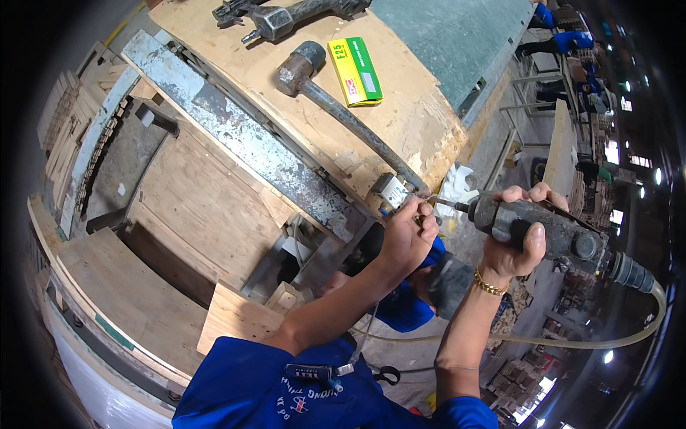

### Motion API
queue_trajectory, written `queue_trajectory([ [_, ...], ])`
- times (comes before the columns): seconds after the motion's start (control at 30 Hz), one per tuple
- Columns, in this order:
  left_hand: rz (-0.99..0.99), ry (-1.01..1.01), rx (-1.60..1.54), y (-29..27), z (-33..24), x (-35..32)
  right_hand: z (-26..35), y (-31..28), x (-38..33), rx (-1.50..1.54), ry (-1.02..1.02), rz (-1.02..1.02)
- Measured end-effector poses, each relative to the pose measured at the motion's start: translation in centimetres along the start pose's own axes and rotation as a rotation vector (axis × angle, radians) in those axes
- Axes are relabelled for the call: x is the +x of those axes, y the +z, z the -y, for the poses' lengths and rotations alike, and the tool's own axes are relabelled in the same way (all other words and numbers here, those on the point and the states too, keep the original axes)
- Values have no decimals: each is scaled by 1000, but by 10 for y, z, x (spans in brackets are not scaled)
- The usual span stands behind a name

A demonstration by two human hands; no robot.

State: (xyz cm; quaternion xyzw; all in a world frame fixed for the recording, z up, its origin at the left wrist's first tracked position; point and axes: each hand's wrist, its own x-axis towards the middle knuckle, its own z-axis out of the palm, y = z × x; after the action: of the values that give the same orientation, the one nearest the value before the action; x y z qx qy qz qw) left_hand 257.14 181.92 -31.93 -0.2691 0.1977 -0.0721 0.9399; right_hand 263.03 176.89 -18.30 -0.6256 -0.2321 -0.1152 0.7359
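Note:
My right hand, with a gold bracelet at its wrist, is wrapped round a dark air-powered driver. The tool lies nearly level, and its thin metal bit points left. A pale hose runs from its rear end. At the bit's tip my left hand is closed in a pinch; whatever is between its fingertips is too small to make out. Just beyond that hand, at the workbench corner, sits a small white-and-dark block. The end of a hammer's handle reaches close to my left fingers.
The hammer's dark head rests on the bench beside a yellow-and-green box. Another metal air tool lies behind it. A worn metal rail and wooden panels are at the left. Several people in blue stand far right.

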Motion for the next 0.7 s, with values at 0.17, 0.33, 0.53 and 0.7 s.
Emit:
queue_trajectory([
  [0.17, -3, 12, -2, 10, 0, 8, -4, 3, 10, 12, 16, 17],
  [0.33, -24, 40, 15, 7, 1, 2, -5, 7, 6, 36, 48, 30],
  [0.53, -113, -56, 376, 12, -14, -22, -17, 12, 1, -73, 86, -15],
  [0.7, 12, 628, 1921, 20, -75, -37, -24, 14, 1, -103, 107, 2],
])
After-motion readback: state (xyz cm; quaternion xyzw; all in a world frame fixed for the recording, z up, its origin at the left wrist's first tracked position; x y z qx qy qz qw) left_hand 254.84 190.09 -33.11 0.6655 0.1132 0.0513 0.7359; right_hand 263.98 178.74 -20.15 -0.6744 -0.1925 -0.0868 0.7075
